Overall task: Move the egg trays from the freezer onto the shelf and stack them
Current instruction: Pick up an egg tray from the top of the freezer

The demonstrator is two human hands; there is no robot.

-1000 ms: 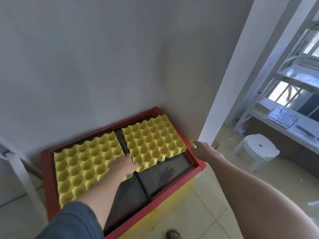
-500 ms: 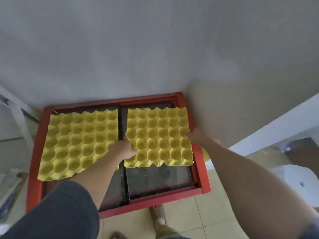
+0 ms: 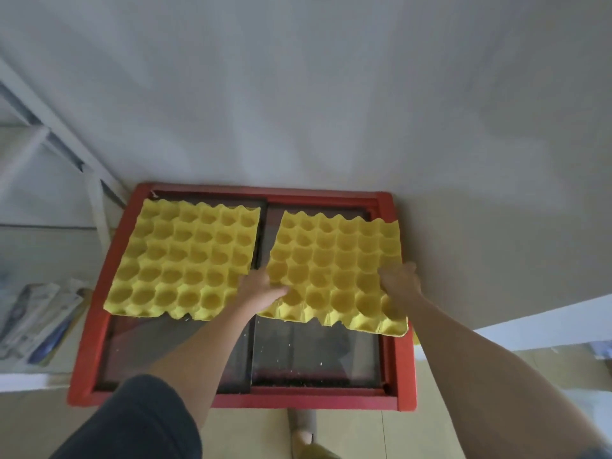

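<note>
Two yellow egg trays lie on the red-framed freezer (image 3: 86, 329) with dark glass lids. The left egg tray (image 3: 185, 256) rests flat over the left lid. The right egg tray (image 3: 334, 266) is tilted, its near edge raised off the glass. My left hand (image 3: 261, 289) grips that tray's left near edge, and my right hand (image 3: 399, 281) grips its right edge, fingers over the cups.
A grey wall stands right behind the freezer. A white metal shelf frame (image 3: 49, 127) rises at the left, with papers (image 3: 36, 323) lying on its lower level. Tiled floor and my foot (image 3: 306, 432) show below the freezer's front edge.
Both hands have closed on the right egg tray and lifted its near edge. The tray has shifted slightly right and toward me. The view has swung to face the freezer squarely.
</note>
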